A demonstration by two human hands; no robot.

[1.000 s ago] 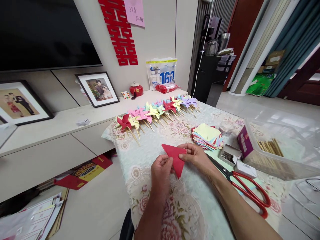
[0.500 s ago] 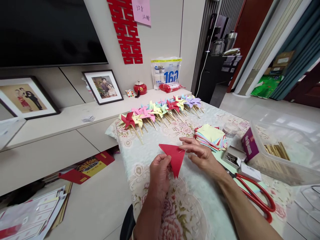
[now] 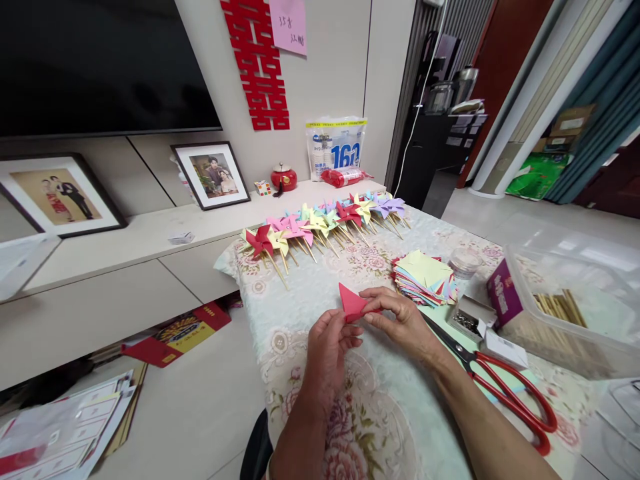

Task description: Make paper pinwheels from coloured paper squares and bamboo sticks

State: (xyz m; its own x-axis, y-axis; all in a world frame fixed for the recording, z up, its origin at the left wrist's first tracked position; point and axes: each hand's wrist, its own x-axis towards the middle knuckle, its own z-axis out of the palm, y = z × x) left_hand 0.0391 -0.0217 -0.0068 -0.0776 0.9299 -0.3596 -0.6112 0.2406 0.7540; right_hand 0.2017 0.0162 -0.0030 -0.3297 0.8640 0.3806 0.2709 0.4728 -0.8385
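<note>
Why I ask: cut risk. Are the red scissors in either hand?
No, the red scissors lie on the tablecloth; left hand and right hand pinch red paper.

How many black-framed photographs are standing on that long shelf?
2. One black-framed photograph leans at the far left of the pale shelf; the other stands further right, below the corner of the black television.

- The folded paper (image 3: 353, 303) is red.
- The cloth (image 3: 400, 413) on the counter is pale green-white, with a pattern of pink roses.
- The scissors (image 3: 471, 363) have red handles.
- The pinwheels (image 3: 320, 223) are red, yellow, pink, green and purple.
- The paper stack (image 3: 424, 275) is yellow on top, with mixed colours below.
</note>
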